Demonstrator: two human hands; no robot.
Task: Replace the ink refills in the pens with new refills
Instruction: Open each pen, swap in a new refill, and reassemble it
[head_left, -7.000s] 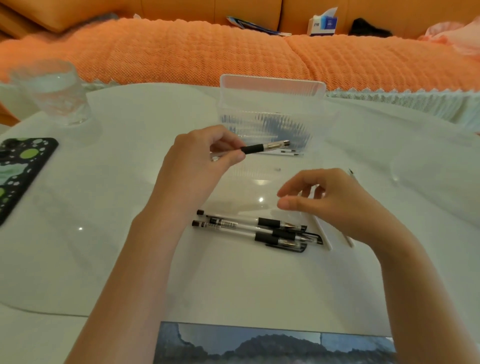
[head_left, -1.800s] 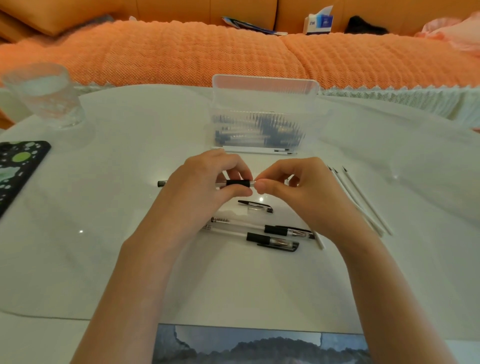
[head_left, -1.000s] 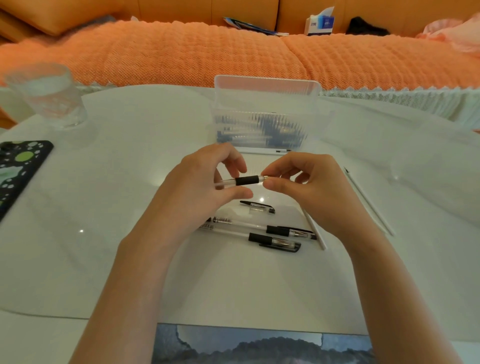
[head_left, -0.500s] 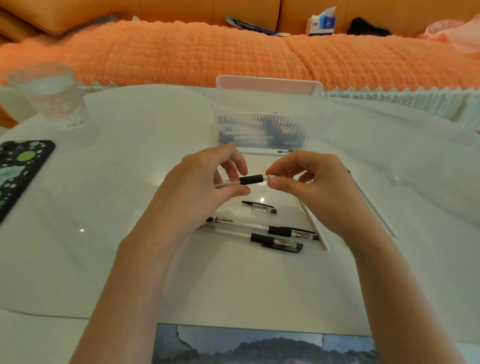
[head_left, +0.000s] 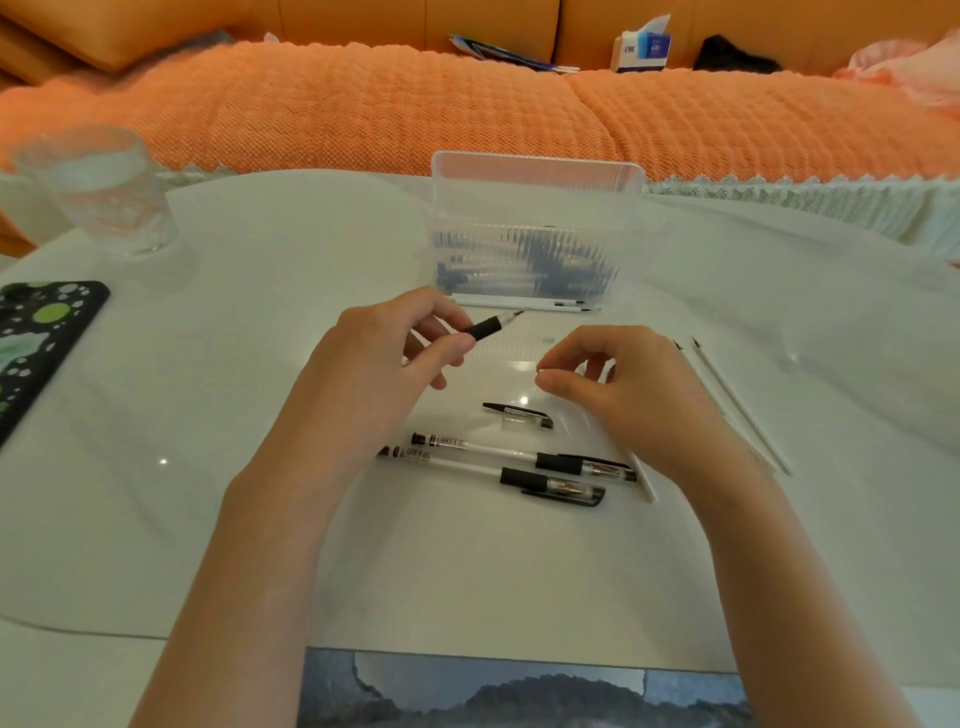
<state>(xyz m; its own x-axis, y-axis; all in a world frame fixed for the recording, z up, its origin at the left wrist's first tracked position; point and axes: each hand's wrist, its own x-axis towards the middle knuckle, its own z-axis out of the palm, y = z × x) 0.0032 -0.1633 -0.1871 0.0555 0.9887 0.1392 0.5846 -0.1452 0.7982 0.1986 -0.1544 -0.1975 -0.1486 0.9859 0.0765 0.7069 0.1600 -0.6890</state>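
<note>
My left hand (head_left: 374, 374) grips a pen (head_left: 488, 328) by its clear barrel. Its black grip and bare tip point up and right toward a clear plastic box (head_left: 535, 208) with several pens inside. My right hand (head_left: 618, 389) hovers to the right of the pen, apart from it, fingers loosely curled with nothing visible in them. A loose black-clipped cap (head_left: 519, 415) lies below the hands. Nearer me lie two capped pens (head_left: 519, 457). White refills (head_left: 737, 405) lie on the right, one partly under my right wrist, and more refills (head_left: 524, 303) lie before the box.
A glass of water (head_left: 98, 192) stands at the far left and a phone in a spotted case (head_left: 36, 343) lies at the left edge. A dark picture (head_left: 519, 691) sits at the near table edge. An orange sofa (head_left: 363, 104) runs behind the white table (head_left: 208, 519).
My right hand has let go of the pen tip and drawn back to the right and down. My left hand has tilted the pen so its tip points up toward the box.
</note>
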